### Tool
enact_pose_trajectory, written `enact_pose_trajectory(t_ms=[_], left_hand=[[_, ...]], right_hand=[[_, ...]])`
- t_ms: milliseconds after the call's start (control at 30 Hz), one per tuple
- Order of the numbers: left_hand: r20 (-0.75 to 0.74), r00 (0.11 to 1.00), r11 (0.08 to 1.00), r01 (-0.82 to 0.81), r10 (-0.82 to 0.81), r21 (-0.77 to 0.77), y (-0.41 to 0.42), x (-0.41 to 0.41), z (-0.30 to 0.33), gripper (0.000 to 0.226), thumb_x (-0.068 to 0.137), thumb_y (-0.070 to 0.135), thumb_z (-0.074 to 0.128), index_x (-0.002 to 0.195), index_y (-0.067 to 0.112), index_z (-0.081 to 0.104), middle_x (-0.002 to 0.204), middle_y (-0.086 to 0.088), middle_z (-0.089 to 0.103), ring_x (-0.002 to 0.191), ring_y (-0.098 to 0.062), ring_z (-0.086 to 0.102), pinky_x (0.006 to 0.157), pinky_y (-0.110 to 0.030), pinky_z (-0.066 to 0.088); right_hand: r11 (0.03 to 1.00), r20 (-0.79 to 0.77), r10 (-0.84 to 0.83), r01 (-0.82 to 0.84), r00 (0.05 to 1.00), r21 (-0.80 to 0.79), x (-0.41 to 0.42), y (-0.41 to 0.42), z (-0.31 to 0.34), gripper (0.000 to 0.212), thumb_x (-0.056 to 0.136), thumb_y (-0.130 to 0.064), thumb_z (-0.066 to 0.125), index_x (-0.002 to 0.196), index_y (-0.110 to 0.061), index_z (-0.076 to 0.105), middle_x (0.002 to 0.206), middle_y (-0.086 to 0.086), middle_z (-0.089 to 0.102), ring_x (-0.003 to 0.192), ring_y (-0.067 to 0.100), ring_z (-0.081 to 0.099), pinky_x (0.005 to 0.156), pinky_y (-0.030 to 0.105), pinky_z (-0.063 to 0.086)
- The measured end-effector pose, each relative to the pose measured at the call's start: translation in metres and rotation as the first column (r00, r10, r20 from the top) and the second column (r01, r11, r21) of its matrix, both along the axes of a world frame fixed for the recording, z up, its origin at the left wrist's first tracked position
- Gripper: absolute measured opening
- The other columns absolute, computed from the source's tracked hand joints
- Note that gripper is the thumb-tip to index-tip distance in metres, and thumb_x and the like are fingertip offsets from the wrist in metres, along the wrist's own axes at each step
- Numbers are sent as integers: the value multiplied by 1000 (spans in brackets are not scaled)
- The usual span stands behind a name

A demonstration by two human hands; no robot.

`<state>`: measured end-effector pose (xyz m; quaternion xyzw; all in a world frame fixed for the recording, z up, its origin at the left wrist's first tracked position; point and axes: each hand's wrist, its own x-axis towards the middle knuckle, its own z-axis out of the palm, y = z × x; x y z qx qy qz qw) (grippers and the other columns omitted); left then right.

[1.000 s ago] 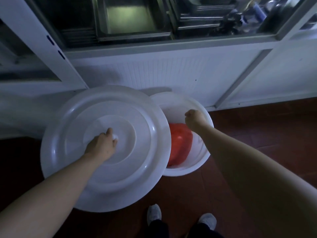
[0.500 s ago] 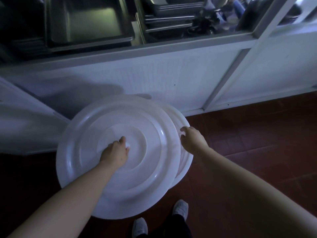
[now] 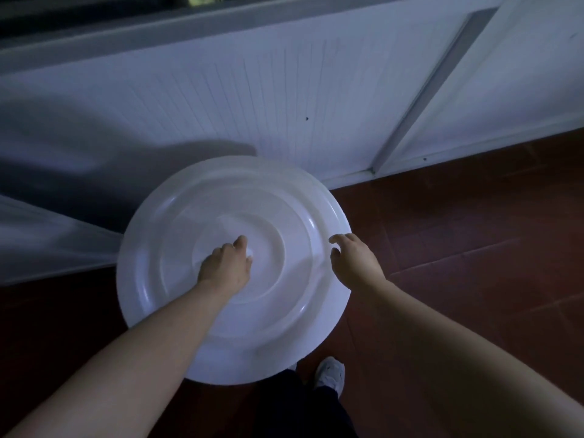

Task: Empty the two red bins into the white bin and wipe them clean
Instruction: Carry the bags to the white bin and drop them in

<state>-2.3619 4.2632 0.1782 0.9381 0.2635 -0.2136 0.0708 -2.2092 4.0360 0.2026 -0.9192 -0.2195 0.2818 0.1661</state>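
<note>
A large round white lid (image 3: 275, 216) lies flat over the white bin and hides the bin and whatever is inside it. My left hand (image 3: 226, 267) grips the knob at the lid's middle, fingers curled round it. Over the lid's right rim hovers my right hand (image 3: 352, 259), fingers loosely spread and holding nothing. No red bin shows in the head view.
A white panelled wall (image 3: 284, 99) with a slanted frame post (image 3: 420, 93) stands right behind the bin. Dark red floor tiles (image 3: 474, 232) spread to the right and front. My shoe (image 3: 330, 373) is just below the lid's near edge.
The lid has slid right and now fully covers the bin; the red bin seen inside one second ago is hidden. My right hand drew back from the bin's rim to the lid's edge.
</note>
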Motion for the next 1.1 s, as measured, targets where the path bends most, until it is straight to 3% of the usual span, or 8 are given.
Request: enact_pose_trajectory(t_ms=[167, 300, 433, 667, 900, 1100], left_hand=[[-55, 998, 999, 10, -11, -34, 6, 0, -19, 42, 97, 40, 46, 125, 9, 37, 107, -20, 59, 99, -40, 58, 65, -39, 39], [-131, 991, 997, -16, 7, -69, 7, 2, -5, 49, 98, 42, 47, 133, 11, 36, 119, -18, 52, 107, -38, 53, 77, -41, 47], [-145, 983, 993, 115, -114, -3, -3, 19, 39, 59, 97, 47, 46, 145, 17, 29, 131, -15, 46, 117, -34, 47, 89, -41, 43], [-60, 942, 943, 325, -329, -67, -58, 77, 150, 51, 98, 46, 41, 141, 19, 36, 132, -11, 48, 118, -31, 48, 93, -41, 41], [54, 812, 813, 582, -581, -6, -161, 155, 266, 43, 97, 50, 43, 125, 18, 47, 124, -7, 55, 115, -30, 52, 91, -42, 44], [114, 661, 669, 742, -741, 45, -278, 223, 344, 44, 97, 50, 41, 128, 19, 48, 126, -9, 55, 118, -31, 50, 97, -44, 39]], right_hand=[[1000, -26, -10, 9, 1000, -22, -5, 8, -19, 38, 101, -21, 41, 137, -21, 55, 139, 4, 53, 117, 29, 57, 98, 43, 48], [998, -14, 17, -18, 1000, -66, -8, 5, -1, 40, 102, -22, 42, 140, -20, 52, 142, 6, 51, 121, 30, 54, 100, 44, 46], [991, -6, -1, 0, 1000, -136, -5, -7, 48, 41, 102, -27, 44, 142, -21, 49, 144, 5, 49, 120, 29, 54, 98, 41, 46], [969, 0, -76, 74, 997, -237, 0, -50, 164, 39, 99, -28, 46, 138, -23, 50, 134, 8, 52, 116, 32, 54, 94, 41, 45], [924, 59, -262, 268, 963, -272, 16, -147, 282, 40, 98, -26, 49, 138, -22, 48, 130, 9, 52, 119, 34, 54, 96, 43, 44], [843, 121, -459, 474, 880, -253, 35, -264, 355, 39, 96, -29, 52, 135, -20, 51, 130, 9, 53, 120, 33, 53, 98, 44, 45]])
